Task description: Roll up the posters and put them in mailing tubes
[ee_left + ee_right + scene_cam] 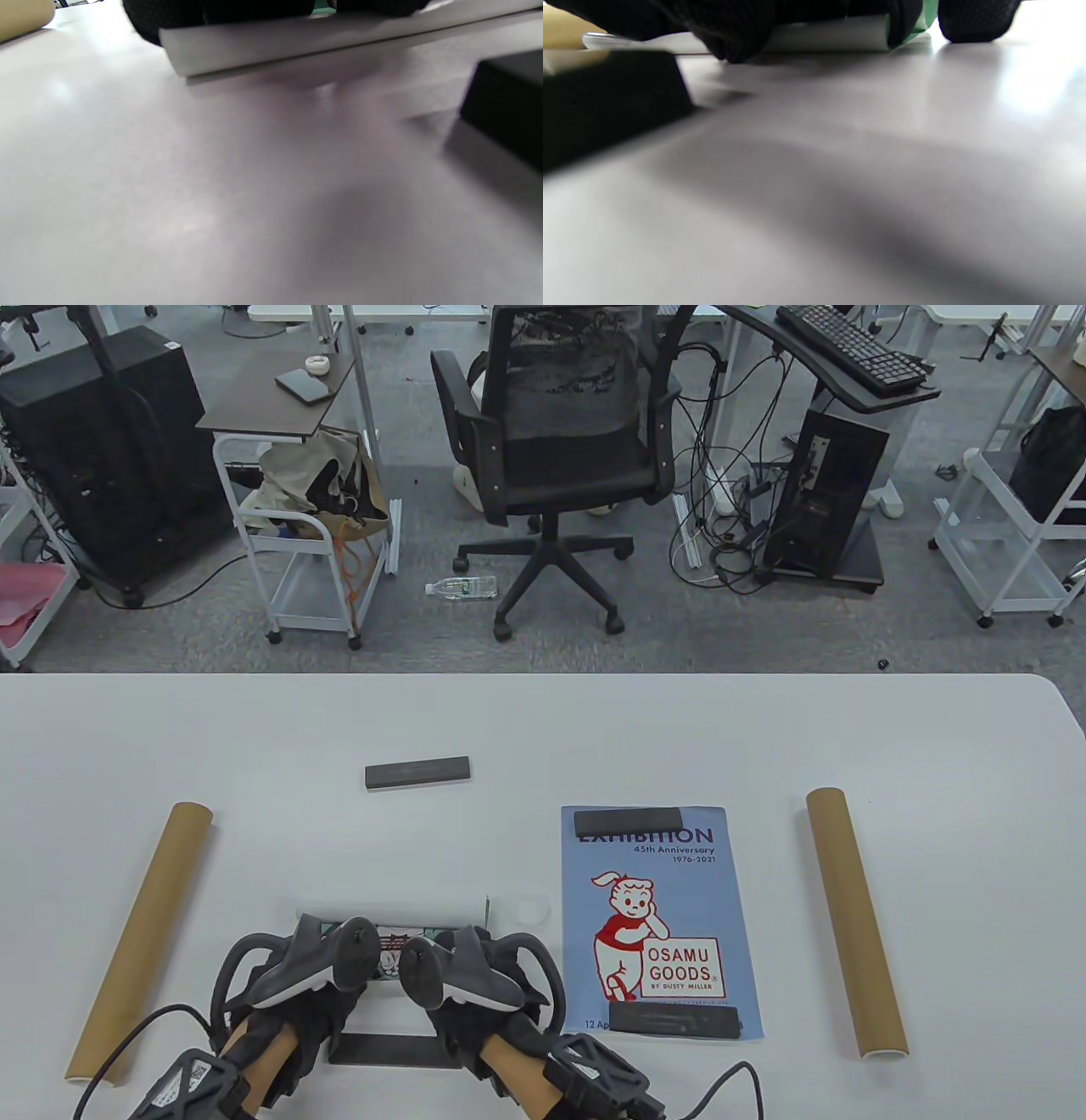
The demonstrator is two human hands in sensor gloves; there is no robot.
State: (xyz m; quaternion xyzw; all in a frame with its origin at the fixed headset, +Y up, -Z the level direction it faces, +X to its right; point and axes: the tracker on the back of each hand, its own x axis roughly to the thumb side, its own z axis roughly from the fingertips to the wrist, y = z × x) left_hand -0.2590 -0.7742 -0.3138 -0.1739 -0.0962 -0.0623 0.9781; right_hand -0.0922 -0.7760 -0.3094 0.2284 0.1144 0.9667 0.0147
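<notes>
Here, in the table view, both gloved hands rest side by side on a partly rolled white poster (399,918) lying near the front edge of the white counter (543,729); the left hand (293,984) and the right hand (475,984) each carry a grey tracker on the back, which hides the fingers, so how they lie cannot be told from above. A flat black weight bar (386,1050) sits just in front of the hands, between the wrists. To the right lies a flat blue exhibition poster (657,916), pinned by a black bar at its far edge (629,821) and another at its near edge (674,1020). A fourth black bar (417,773) lies alone farther back. A brown cardboard mailing tube (140,940) lies well to the left, and a second brown cardboard tube (855,920) well to the right. In the left wrist view, dark gloved fingers (178,17) press down on top of the pale roll (297,46), with a black bar (505,106) blurred at the right and a bit of tube (23,17) at the top left. In the right wrist view, black fingertips (729,29) sit on the white roll (831,40), which shows a green edge, and a black bar (611,97) lies at the left.
</notes>
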